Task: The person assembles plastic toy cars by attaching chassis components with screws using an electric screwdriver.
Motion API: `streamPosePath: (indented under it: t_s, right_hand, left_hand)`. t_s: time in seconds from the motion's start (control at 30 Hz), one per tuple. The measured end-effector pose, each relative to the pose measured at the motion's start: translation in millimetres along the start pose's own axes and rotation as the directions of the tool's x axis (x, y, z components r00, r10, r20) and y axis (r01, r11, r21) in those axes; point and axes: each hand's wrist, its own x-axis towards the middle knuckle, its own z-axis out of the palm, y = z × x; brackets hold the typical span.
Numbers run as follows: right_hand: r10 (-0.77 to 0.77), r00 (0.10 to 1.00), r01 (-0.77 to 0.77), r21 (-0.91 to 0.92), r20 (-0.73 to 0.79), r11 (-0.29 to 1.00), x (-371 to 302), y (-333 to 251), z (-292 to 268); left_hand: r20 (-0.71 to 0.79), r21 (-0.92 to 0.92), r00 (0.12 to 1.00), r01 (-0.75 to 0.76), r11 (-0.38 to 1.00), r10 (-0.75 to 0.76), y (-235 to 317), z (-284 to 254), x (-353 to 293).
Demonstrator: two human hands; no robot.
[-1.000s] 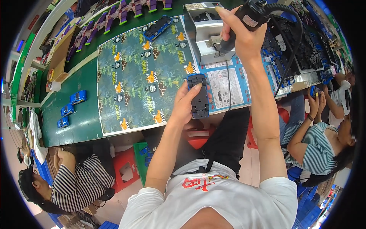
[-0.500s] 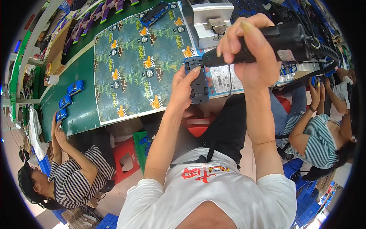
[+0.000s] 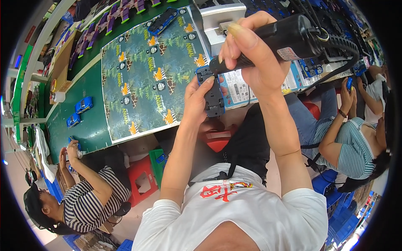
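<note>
My left hand (image 3: 195, 99) is closed round a blue toy car (image 3: 215, 101), thumb pressed on its black underside, which faces up. The car is over the near edge of the printed sheets. My right hand (image 3: 266, 62) grips a black electric screwdriver (image 3: 289, 37) with a cable at its back end. The tool lies nearly level, its nose pointing left at one end of the car's underside. Whether its bit touches a screw cannot be made out, as the nose and my fingers cover that spot.
Under the work lies a jungle-print sheet (image 3: 146, 75) on a green table (image 3: 92, 125). Another blue car (image 3: 163, 21) rests at its far edge. A metal fixture (image 3: 222, 21) stands beyond my hands. Co-workers sit left, handling a blue car (image 3: 74, 142), and right. A red stool (image 3: 142, 180) stands left.
Both hands, the car and the screwdriver appear slightly further left, partly because the view shifted. The screwdriver's nose now overlaps the car's end. The left co-worker has drawn a blue car nearer.
</note>
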Motion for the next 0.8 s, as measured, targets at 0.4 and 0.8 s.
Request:
streamPosePath:
  t_s: [0.4,0.8]
  right_hand:
    - [0.018,0.998,-0.018,-0.004,-0.066,1.000,-0.7,2.4,1.0]
    - [0.075,0.997,-0.076,-0.086,-0.023,0.993,-5.5,10.5,-2.7]
  left_hand:
    - [0.009,0.079,1.000,-0.025,0.997,0.024,-2.8,-0.1,4.8]
    - [0.028,0.059,1.000,-0.012,0.998,0.010,-0.3,2.1,4.2]
